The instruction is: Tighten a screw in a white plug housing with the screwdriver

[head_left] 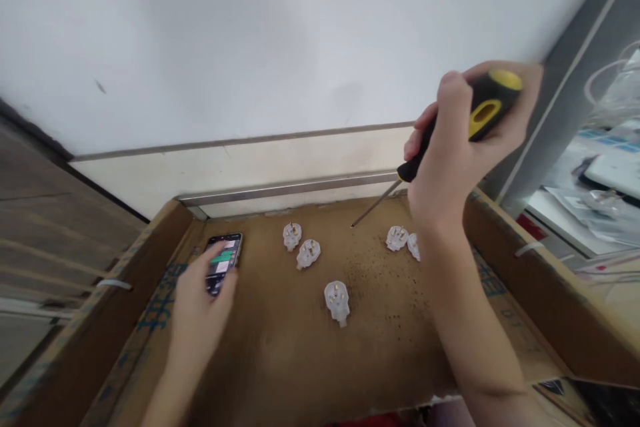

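My right hand [463,147] is raised above the cardboard tray [280,353], closed around the black and yellow handle of a screwdriver [480,110]; its thin shaft points down and left toward the tray floor. My left hand [200,300] rests low at the left, fingers lying over a phone [224,260] with a lit screen. Several white plugs lie on the brown floor: two together [301,245], one alone nearer me [337,300], and two beside my right wrist [400,239].
Cardboard walls [550,293] rim the tray on both sides. A white wall and metal rail [290,187] stand behind. Papers, wires and plastic clutter [610,173] fill a surface at the right. Dark specks dot the tray floor.
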`<move>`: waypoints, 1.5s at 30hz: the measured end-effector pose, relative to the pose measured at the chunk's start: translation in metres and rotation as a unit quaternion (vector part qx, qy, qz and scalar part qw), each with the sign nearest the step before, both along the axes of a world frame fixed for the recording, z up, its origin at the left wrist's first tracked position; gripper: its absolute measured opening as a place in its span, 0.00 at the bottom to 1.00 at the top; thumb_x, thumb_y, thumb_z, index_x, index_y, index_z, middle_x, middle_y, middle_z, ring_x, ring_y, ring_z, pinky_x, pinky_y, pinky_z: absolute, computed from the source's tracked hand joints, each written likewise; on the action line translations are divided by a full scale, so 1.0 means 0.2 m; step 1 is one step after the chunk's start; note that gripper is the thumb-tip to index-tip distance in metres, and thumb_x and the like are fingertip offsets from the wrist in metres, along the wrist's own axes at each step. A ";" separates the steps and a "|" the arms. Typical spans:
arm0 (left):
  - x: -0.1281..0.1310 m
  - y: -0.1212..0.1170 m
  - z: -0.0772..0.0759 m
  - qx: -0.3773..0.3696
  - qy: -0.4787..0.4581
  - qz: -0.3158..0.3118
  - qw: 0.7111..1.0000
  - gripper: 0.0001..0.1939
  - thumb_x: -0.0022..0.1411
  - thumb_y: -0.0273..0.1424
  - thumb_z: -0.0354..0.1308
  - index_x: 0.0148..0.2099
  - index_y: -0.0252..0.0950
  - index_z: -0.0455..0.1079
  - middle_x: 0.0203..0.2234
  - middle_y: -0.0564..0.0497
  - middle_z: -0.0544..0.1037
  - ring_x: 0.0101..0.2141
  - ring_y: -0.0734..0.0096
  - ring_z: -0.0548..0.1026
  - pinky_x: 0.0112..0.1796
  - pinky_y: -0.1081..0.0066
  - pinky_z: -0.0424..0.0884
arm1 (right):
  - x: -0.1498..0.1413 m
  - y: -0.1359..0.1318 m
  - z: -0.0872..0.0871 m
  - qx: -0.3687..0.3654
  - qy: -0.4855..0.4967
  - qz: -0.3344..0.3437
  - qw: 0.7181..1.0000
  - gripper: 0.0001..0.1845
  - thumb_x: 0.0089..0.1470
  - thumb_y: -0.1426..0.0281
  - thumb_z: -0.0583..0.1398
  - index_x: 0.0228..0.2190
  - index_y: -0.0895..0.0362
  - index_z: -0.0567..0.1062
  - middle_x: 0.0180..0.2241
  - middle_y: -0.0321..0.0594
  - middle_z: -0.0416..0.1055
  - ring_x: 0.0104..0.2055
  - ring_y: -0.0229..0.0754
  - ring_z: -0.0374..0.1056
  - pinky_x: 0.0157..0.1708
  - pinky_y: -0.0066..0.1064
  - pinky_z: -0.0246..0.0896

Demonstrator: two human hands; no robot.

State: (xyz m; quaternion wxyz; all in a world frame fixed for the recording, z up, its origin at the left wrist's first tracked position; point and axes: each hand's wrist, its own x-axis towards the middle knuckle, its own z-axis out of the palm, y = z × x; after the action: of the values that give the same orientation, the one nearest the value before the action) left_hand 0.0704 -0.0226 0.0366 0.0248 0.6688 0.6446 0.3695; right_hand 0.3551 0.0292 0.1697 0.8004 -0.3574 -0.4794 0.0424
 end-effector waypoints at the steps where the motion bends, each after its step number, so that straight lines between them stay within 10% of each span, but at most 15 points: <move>1: -0.09 0.01 -0.03 -0.008 0.003 0.031 0.999 0.19 0.56 0.37 0.52 0.51 0.42 0.64 0.47 0.49 0.73 0.48 0.53 0.70 0.50 0.50 0.65 | 0.00 0.00 0.01 0.038 0.036 -0.015 0.998 0.06 0.56 0.69 0.50 0.30 0.53 0.54 0.26 0.32 0.51 0.18 0.29 0.48 0.15 0.25 0.45; 5: -0.34 0.11 -0.16 -0.120 -0.088 0.060 0.987 0.25 0.54 0.41 0.53 0.53 0.39 0.61 0.48 0.45 0.72 0.50 0.49 0.70 0.51 0.48 0.65 | 0.00 -0.02 0.05 0.086 0.084 -0.033 0.992 0.07 0.54 0.71 0.52 0.28 0.54 0.55 0.25 0.32 0.51 0.17 0.27 0.49 0.11 0.23 0.41; 11: -0.36 0.16 -0.21 -0.160 -0.099 0.061 0.980 0.35 0.50 0.44 0.57 0.57 0.31 0.57 0.56 0.36 0.64 0.56 0.46 0.62 0.56 0.50 0.57 | -0.01 -0.05 0.06 0.074 0.084 -0.050 0.993 0.06 0.54 0.71 0.51 0.28 0.54 0.55 0.26 0.32 0.51 0.17 0.27 0.49 0.12 0.23 0.43; 17: -0.12 0.01 -0.02 -0.001 -0.071 0.099 0.992 0.23 0.58 0.41 0.53 0.55 0.42 0.60 0.56 0.50 0.65 0.56 0.47 0.61 0.55 0.48 0.60 | -0.02 -0.06 0.06 0.078 0.080 -0.055 0.992 0.05 0.53 0.70 0.51 0.29 0.53 0.56 0.28 0.33 0.52 0.17 0.28 0.53 0.14 0.24 0.45; 26: 0.55 0.11 0.04 -0.034 0.029 -0.296 0.954 0.13 0.62 0.34 0.51 0.49 0.41 0.68 0.44 0.51 0.76 0.45 0.66 0.71 0.47 0.62 0.66 | -0.03 -0.21 0.13 0.013 0.141 0.116 0.983 0.07 0.50 0.74 0.53 0.26 0.54 0.57 0.19 0.29 0.51 0.16 0.29 0.51 0.08 0.22 0.42; 45: 0.54 0.07 -0.10 -0.103 -0.144 -0.322 0.930 0.12 0.59 0.29 0.55 0.45 0.41 0.73 0.37 0.51 0.79 0.36 0.69 0.76 0.41 0.70 0.70 | 0.12 -0.19 0.12 -0.041 0.158 0.131 0.978 0.15 0.59 0.70 0.43 0.27 0.51 0.66 0.20 0.27 0.57 0.16 0.23 0.57 0.11 0.20 0.46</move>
State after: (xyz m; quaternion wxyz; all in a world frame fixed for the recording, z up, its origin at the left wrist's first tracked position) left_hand 0.1787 -0.0081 0.0171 0.3039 0.7737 0.4184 0.3660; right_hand 0.3787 -0.0089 0.1927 0.8383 -0.3126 -0.3876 0.2221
